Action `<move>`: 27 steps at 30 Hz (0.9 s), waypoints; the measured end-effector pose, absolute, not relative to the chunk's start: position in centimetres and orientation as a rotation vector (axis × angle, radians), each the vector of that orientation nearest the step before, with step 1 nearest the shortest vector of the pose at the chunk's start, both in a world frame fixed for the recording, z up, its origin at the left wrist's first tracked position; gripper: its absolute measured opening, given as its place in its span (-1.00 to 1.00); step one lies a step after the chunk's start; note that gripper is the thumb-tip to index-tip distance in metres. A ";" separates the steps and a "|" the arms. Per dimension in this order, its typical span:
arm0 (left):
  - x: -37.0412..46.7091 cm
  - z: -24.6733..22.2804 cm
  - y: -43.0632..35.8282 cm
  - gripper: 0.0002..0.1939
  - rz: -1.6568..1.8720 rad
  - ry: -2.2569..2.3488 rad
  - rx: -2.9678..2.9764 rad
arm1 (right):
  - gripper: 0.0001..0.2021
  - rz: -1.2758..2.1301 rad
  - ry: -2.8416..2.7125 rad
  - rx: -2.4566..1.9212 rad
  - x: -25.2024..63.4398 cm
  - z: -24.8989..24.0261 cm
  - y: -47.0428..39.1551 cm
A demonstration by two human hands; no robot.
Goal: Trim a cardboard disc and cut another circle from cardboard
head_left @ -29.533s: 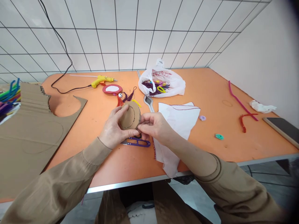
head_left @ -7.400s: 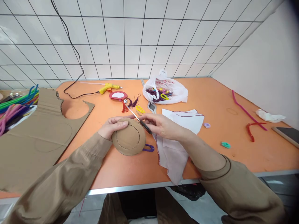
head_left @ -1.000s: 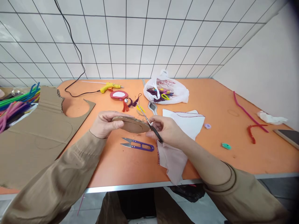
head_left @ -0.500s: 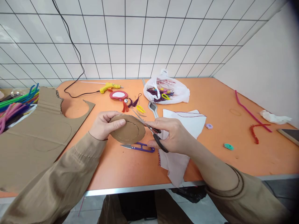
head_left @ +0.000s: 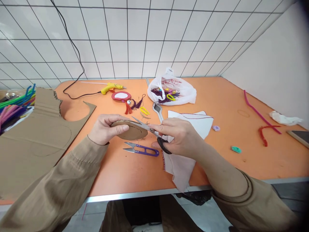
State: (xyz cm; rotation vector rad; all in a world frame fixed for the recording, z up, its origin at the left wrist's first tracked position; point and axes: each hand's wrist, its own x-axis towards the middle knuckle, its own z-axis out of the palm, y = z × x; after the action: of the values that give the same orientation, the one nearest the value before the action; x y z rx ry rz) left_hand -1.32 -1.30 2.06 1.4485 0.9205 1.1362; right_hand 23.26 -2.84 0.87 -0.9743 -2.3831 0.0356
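My left hand [head_left: 106, 129] pinches the left side of a round cardboard disc [head_left: 132, 131], thumb on top and fingers behind. A smaller circle is drawn on the disc. In my right hand [head_left: 178, 137] are black-handled scissors [head_left: 145, 126], their blades at the disc's far right edge. Whether the blades are cutting into the cardboard I cannot tell. Below the disc, purple thread snips [head_left: 146, 150] lie on the table. A white cloth [head_left: 187, 164] with a dark red stitched edge lies under and beside my right hand.
At left is a large cardboard sheet [head_left: 36, 141] with cut-outs, beside bundled pipe cleaners [head_left: 16, 109]. A yellow glue gun [head_left: 112, 87], a red-rimmed tasselled piece [head_left: 121, 95] and a white plastic bag [head_left: 183, 91] are at the back. Red pipe cleaner [head_left: 264, 133] lies right.
The disc has tilted, its face now looking flatter, and its near edge has lifted off the thread snips. The scissors have shifted slightly left along its far edge.
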 end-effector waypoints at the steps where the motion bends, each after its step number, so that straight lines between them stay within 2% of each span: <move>1: -1.3 2.1 -1.3 -0.86 1.133 0.914 1.447 | -0.68 0.018 -2.390 -0.975 23.3 0.9 -2.8; 7: -1.7 1.9 -1.1 -0.84 1.107 0.968 1.470 | -0.62 -0.095 -2.431 -1.010 23.5 0.9 -2.8; 15: -1.7 1.8 -1.0 -0.81 1.116 0.998 1.438 | -0.67 -0.064 -2.447 -1.016 23.5 0.9 -2.9; 18: -1.6 2.0 -1.1 -0.80 1.116 0.999 1.352 | -0.72 0.173 -2.402 -1.068 23.2 1.2 -2.9; 21: -1.6 2.3 -1.2 -0.81 1.104 0.995 1.225 | -0.78 0.572 -2.226 -1.221 22.7 1.3 -2.8; 24: -1.7 2.6 -1.3 -0.84 1.074 0.978 1.155 | -0.68 0.981 -1.968 -1.328 22.2 1.2 -2.5; 27: -1.7 2.5 -1.4 -0.85 0.985 0.909 1.145 | -0.56 1.355 -1.797 -1.246 21.7 0.7 -2.3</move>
State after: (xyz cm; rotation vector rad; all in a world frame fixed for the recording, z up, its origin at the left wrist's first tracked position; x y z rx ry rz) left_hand -1.67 -1.36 2.48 1.1449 0.9094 0.9847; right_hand 21.75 -2.33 0.71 -1.2458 -1.7968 1.3549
